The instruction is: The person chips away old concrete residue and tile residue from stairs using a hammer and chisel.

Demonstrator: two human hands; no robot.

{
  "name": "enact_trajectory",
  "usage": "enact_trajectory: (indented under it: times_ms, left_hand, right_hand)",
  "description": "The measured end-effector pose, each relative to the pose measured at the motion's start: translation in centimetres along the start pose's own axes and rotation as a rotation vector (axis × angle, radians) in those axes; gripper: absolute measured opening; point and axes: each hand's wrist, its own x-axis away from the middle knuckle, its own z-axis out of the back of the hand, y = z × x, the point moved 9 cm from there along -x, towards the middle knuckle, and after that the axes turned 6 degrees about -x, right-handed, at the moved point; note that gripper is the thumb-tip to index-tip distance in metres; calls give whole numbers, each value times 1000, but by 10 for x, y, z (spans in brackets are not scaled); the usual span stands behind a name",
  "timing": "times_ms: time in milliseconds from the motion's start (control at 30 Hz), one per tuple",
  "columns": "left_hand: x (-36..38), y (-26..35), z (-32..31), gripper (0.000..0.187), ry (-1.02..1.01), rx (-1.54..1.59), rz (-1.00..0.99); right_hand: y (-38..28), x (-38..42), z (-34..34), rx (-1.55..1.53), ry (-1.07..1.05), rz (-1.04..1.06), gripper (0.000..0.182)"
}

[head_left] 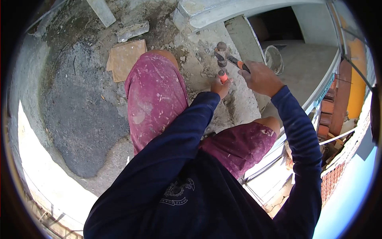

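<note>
My left hand (pixel 221 88) is wrapped round a chisel (pixel 223 76) with a red-orange grip, its dark struck end pointing up. The chisel's lower end is hidden under the fist. In my right hand (pixel 263 78) is a ball-peen hammer (pixel 238 62) with a black and orange handle. The hammer's dark head overlaps the area just beyond the chisel's top in this view. Under both hands runs a rough, chipped concrete ledge (pixel 242 104) with rubble along it.
Ahead stands a low white wall (pixel 215 14) with an opening. A bucket (pixel 273 59) rests on the floor to the right. Left lie brown cardboard (pixel 126 57), a concrete chunk (pixel 133 31) and a wet dark patch (pixel 85 111). Bricks (pixel 327 106) are stacked far right.
</note>
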Motion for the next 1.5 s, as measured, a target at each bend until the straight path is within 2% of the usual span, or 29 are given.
enact_trajectory:
  times_ms: [67, 133, 233, 267, 300, 367, 467, 600, 667, 733, 767, 833, 900, 1000, 1067, 1133, 1233, 1300, 1367, 1433, 1467, 1500]
  left_hand:
    - [-10, -13, -7, 44, -14, 35, 2]
    - [-10, -10, -10, 44, 10, 78, -43]
    - [-5, -5, -5, 43, -7, 84, -44]
    - [-5, 3, -2, 43, -18, 84, -45]
    - [-7, 6, 3, 43, -9, 26, -29]
    - [-1, 9, 6, 42, 4, -79, 1]
    - [-16, -18, -9, 43, 26, 106, -49]
    - [-13, -9, -6, 43, -1, 45, -53]
    - [-12, -10, -5, 43, -7, 69, -43]
    - [-6, -1, -1, 42, 1, 60, -35]
    - [-5, 7, 2, 42, 7, 62, -39]
    - [-16, -22, -7, 41, -11, 113, 9]
    - [-28, -22, -12, 41, -18, 118, 21]
    - [-17, -14, -6, 41, -17, 71, 21]
    - [-11, -13, -5, 42, -17, 105, 12]
    - [-18, -22, -9, 42, -1, 126, 0]
    - [-15, -24, -9, 42, -7, 134, -6]
    - [-15, -16, -5, 42, -31, 125, -10]
    - [-9, -12, -6, 42, -74, 107, 13]
    - [-22, 10, 6, 36, 3, 21, -53]
    - [-4, 5, 3, 33, 9, -33, -53]
    - [-9, -9, -4, 33, -2, 19, -28]
  right_hand:
    - [-53, -9, 67, -34, 168, 127, 31]
    - [-102, -12, 129, -57, 468, 408, 26]
    - [-127, -11, 135, -31, 787, 493, 26]
    - [-104, -13, 109, -227, 751, 324, 24]
    - [-66, -16, 57, -232, 539, 130, 26]
    - [26, -1, -65, 44, -138, -110, 29]
    - [15, -6, -34, -8, -154, -101, 31]
    - [-95, -14, 109, -37, 403, 357, 30]
    - [-127, -18, 141, 127, 602, 432, 30]
    - [-115, -21, 131, -51, 687, 319, 29]
    - [-87, -23, 98, -306, 671, 172, 28]
    - [-5, -16, -21, -39, 14, -103, 27]
    - [43, -5, -66, 18, -107, -32, 28]
    - [-7, -16, 6, 82, -42, 33, 28]
    - [-74, -20, 78, 5, 212, 279, 31]
    - [-124, -23, 137, -69, 451, 392, 33]
    - [-121, -22, 125, -137, 785, 388, 30]
    - [-47, -20, 22, -128, 321, 9, 28]
    - [41, -2, -74, -63, -73, -45, 27]
    - [30, -23, -35, 7, 13, 29, 27]
    - [23, -10, -21, 19, 39, 27, 27]
    - [-4, -12, 14, 1, 138, 118, 27]
